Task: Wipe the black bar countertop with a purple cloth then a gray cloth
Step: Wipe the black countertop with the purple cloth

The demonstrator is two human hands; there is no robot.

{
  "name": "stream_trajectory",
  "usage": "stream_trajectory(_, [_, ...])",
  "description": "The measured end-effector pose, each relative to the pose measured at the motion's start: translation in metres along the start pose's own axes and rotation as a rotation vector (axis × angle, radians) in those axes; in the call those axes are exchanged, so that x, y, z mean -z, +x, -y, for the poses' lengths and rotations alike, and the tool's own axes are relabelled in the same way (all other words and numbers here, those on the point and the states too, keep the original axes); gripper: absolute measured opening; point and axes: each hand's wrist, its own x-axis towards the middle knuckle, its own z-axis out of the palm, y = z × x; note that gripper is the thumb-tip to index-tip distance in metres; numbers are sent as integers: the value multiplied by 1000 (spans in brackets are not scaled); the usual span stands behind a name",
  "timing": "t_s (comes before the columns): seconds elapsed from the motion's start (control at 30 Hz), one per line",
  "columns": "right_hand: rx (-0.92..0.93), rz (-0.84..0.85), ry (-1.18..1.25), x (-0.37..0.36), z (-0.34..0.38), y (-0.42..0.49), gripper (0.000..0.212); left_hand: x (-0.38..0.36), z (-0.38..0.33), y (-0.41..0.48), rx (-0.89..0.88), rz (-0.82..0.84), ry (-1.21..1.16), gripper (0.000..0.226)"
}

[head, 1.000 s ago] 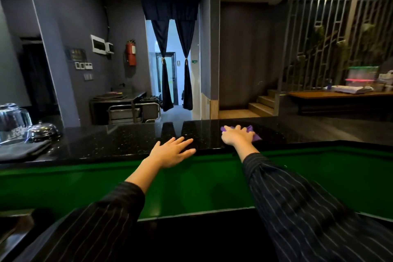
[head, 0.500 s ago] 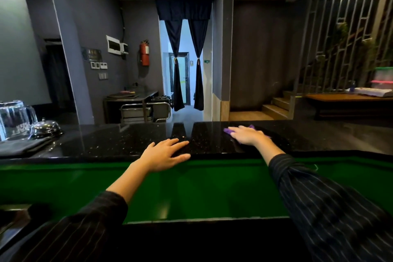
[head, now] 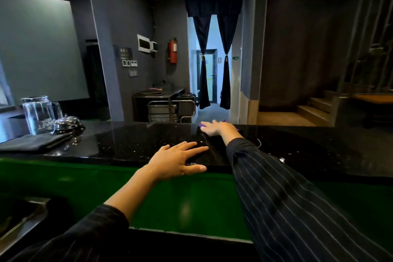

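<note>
The black speckled countertop (head: 131,144) runs across the view above a green front panel. My right hand (head: 219,128) lies flat with straight fingers at the counter's far edge, pressing the purple cloth (head: 201,126), which shows only as small bits around the fingers. My left hand (head: 177,160) rests flat on the near edge of the counter, fingers spread, thumb along the rim, holding nothing. A folded gray cloth (head: 34,142) lies on the counter at the far left.
An upturned glass pitcher (head: 39,114) and a silver call bell (head: 67,124) stand behind the gray cloth at the left. A metal trolley (head: 170,110) stands beyond the counter. Steps (head: 314,108) rise at the right.
My right hand has slid the purple cloth leftward along the far edge of the counter. The left hand stays planted on the near edge. The view has turned left.
</note>
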Motion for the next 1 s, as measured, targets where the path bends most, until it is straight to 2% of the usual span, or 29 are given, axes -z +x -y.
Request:
stream_trajectory(0.07, [123, 57, -36, -7, 16, 29, 67, 1, -1, -1, 3, 7, 10, 69])
stream_trajectory(0.17, [280, 115, -47, -2, 23, -15, 55, 0, -2, -3, 3, 3, 15, 69])
stream_trajectory(0.23, [304, 129, -15, 7, 3, -27, 53, -2, -2, -3, -2, -18, 24, 70])
stream_trajectory(0.4, [25, 75, 11, 16, -59, -6, 55, -5, -2, -3, -14, -57, 55, 68])
stream_trajectory(0.57, [-127, 52, 5, 13, -23, 35, 67, -7, -3, -3, -20, -101, 88, 66])
stream_trajectory(0.7, [-10, 45, 2, 5, 38, 48, 79, -7, -2, -3, -24, -102, 98, 66])
stream_trajectory(0.83, [220, 94, 28, -3, 82, 10, 59, -4, -1, -2, -29, -87, 91, 68])
stream_trajectory(1.0, [330, 118, 75, -4, 46, -52, 49, -1, -7, -10, -8, -72, 47, 64])
